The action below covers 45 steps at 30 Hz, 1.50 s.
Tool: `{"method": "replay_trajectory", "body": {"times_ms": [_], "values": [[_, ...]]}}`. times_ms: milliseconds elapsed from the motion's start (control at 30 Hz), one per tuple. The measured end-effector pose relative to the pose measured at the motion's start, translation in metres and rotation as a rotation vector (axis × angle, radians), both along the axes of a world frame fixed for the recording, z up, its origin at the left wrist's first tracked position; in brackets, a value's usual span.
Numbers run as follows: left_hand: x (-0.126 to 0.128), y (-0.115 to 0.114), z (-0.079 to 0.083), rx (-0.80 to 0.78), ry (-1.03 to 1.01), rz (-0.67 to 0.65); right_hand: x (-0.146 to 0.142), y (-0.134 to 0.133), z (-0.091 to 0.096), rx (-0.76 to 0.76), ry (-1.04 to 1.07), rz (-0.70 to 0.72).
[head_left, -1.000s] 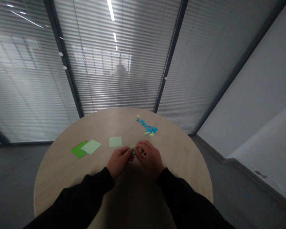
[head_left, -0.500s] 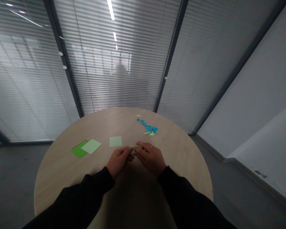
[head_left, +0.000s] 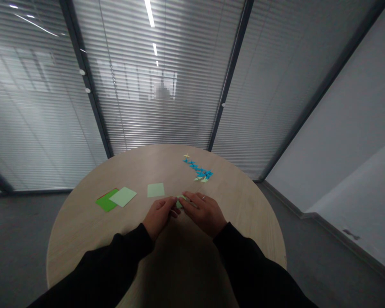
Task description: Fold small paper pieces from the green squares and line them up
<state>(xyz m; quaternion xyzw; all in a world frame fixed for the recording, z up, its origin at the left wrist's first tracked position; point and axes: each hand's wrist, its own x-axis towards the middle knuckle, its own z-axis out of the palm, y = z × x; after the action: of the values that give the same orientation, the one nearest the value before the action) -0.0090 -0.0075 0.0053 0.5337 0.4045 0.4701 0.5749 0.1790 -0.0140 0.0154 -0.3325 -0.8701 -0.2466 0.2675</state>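
Observation:
A small piece of pale green paper sits between my two hands, low over the near middle of the table. My left hand pinches its left side between thumb and fingers. From the right, my right hand has its fingers closed on the paper's other side. Much of the paper is covered by my fingers, so its folds cannot be made out. Just beyond my left hand lies a flat pale green square sheet.
The round wooden table carries another pale green sheet overlapping a bright green stack at left. Blue folded paper pieces form a line at the back right, with a yellow one at its far end. Window blinds stand behind.
My right hand has shifted slightly right, and a little more of the pale green paper shows between the hands. The left hand has hardly moved.

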Motion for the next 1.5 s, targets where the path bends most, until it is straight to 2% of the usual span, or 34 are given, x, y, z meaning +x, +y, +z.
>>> {"method": "replay_trajectory", "body": {"times_ms": [267, 433, 600, 733, 833, 933, 1033, 1133, 1267, 1400, 1500], "values": [[-0.002, 0.0, -0.001, 0.041, 0.068, 0.027, -0.001, 0.001, -0.001, -0.081, 0.113, 0.027], [-0.003, -0.001, 0.003, 0.116, 0.164, 0.05, 0.0, 0.001, -0.001, -0.138, 0.238, 0.066], [-0.005, 0.001, 0.003, 0.174, 0.204, 0.042, 0.0, 0.002, 0.0, -0.151, 0.25, 0.081], [-0.007, 0.0, 0.004, 0.259, 0.324, 0.045, -0.005, 0.002, 0.002, -0.191, 0.338, 0.114], [-0.008, -0.002, 0.006, 0.332, 0.423, 0.062, -0.011, 0.002, 0.0, -0.371, 0.509, 0.125], [-0.008, -0.003, 0.008, 0.373, 0.467, 0.071, -0.016, 0.003, -0.004, -0.672, 0.802, 0.104], [-0.009, -0.005, 0.01, 0.432, 0.501, 0.093, -0.02, 0.005, -0.01, -0.985, 1.112, 0.166], [-0.009, -0.006, 0.012, 0.475, 0.531, 0.11, -0.022, 0.006, -0.013, -1.207, 1.22, 0.211], [-0.009, -0.006, 0.013, 0.505, 0.566, 0.119, -0.023, 0.005, -0.012, -1.24, 1.179, 0.197], [-0.009, -0.005, 0.013, 0.511, 0.609, 0.12, -0.022, 0.004, -0.011, -1.213, 1.244, 0.177], [-0.009, -0.003, 0.012, 0.515, 0.633, 0.109, -0.021, 0.005, -0.009, -1.247, 1.284, 0.176]]}}
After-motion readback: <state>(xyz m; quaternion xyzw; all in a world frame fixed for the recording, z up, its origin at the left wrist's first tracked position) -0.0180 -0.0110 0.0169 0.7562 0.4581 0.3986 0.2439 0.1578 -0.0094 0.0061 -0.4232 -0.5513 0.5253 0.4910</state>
